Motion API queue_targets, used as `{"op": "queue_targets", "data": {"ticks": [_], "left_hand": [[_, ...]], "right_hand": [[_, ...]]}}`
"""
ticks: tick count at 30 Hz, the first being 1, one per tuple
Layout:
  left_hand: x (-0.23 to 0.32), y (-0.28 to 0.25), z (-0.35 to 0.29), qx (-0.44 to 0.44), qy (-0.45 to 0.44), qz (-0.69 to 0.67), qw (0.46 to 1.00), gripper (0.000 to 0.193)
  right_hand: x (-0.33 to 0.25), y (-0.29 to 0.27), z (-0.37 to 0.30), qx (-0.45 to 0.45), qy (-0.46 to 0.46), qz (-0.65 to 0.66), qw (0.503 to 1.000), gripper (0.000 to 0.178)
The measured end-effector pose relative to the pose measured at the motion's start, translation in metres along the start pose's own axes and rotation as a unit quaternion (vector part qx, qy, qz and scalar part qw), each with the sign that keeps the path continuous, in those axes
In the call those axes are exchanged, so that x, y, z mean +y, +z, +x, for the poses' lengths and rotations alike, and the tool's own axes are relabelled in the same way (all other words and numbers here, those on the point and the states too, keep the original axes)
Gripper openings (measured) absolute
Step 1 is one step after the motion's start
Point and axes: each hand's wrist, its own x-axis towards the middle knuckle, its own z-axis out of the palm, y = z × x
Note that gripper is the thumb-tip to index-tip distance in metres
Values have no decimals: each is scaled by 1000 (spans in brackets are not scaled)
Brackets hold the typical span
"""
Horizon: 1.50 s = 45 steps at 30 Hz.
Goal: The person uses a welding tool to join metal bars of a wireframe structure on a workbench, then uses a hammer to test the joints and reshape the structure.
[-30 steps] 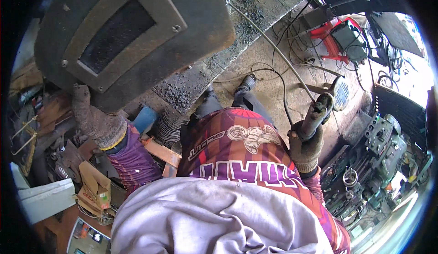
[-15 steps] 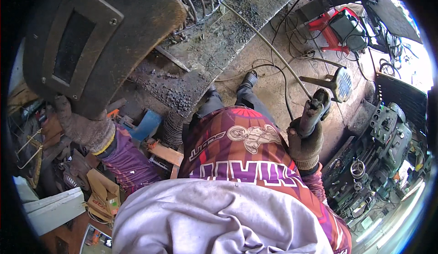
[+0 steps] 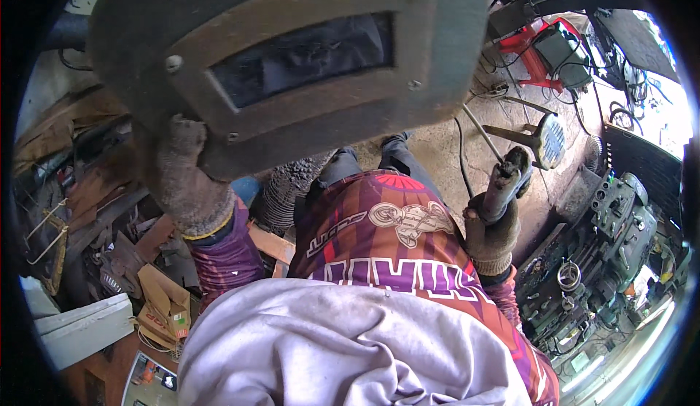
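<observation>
My left hand [image 3: 191, 184], in a dirty knitted glove, grips the lower left edge of a dark hand-held welding shield [image 3: 306, 60]. The shield has a framed dark window and spreads across the upper middle of the head view. On the right, my gloved right hand [image 3: 493, 238] is closed around a welding electrode holder [image 3: 506, 181]. A long thin welding rod [image 3: 483, 133] sticks up out of the holder's jaws, its far end hidden behind the shield. The worktable with its wire-frame piece is also covered by the shield.
Beyond my right hand stand a metal stand with a ridged round top [image 3: 550, 141] and a red plastic stool [image 3: 529, 52] bearing a grey box [image 3: 563, 52]. Heavy machinery [image 3: 620, 220] lines the right. Scrap, a cardboard box [image 3: 162, 300] and a large coil spring [image 3: 281, 198] lie left.
My left hand has swung the welding shield right, in front of the worktable and the rod's far end. My right hand with the electrode holder has barely moved.
</observation>
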Motion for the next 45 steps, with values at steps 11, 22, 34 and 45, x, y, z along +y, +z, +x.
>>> {"op": "queue_targets", "data": {"ticks": [11, 22, 34, 45], "left_hand": [[-20, -40, -10, -115, 351, 650, 664, 24], [-3, -52, 14, -164, 383, 531, 738, 37], [-1, -18, 4, 45, 131, 296, 945, 37], [0, -21, 11, 57, 93, 221, 969, 39]], "right_hand": [[4, 3, -2, 21, 17, 34, 999, 38], [20, -6, 2, -13, -44, -2, 999, 43], [11, 1, 3, 19, -20, 68, 997, 52], [5, -9, 8, -70, -107, -99, 987, 39]]}}
